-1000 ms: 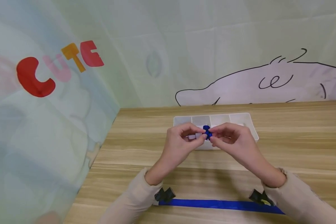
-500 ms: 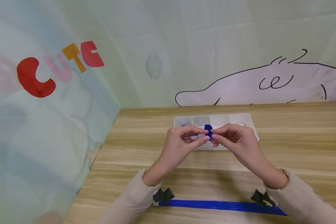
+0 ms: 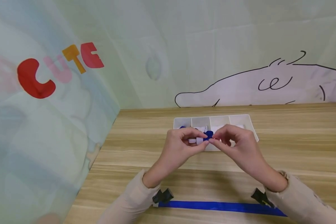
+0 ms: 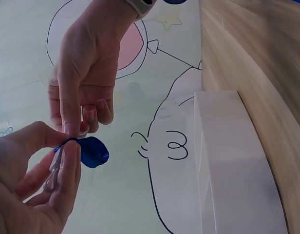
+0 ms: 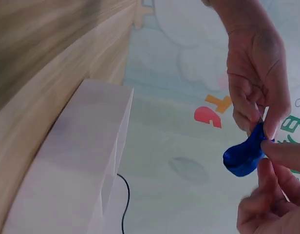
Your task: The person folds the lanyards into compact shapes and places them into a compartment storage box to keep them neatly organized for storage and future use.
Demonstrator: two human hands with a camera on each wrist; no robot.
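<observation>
Both hands meet over the white tray in the head view, with a small glossy blue, crinkled piece (image 3: 209, 134) between their fingertips. My left hand (image 3: 177, 144) pinches it from the left. A short white part (image 3: 196, 141) sticks out from the blue piece behind those fingers; in the left wrist view it shows as a pale strip (image 4: 53, 170) along the fingers. On the other side, my right hand (image 3: 240, 141) pinches the blue piece's right edge between thumb and forefinger. The right wrist view shows the blue piece (image 5: 243, 155) bulging, rounded and shiny, below the fingertips.
The white tray (image 3: 253, 128) is divided into compartments, with white items and another blue piece (image 3: 182, 127) inside. A blue strip (image 3: 212, 205) lies across the wooden table (image 3: 145, 130) near the person. Printed cloth walls enclose the back and left.
The hands and the blue piece have sunk slightly. The right fingers have shifted their grip on its edge, and more of the tray's contents shows behind the hands.
</observation>
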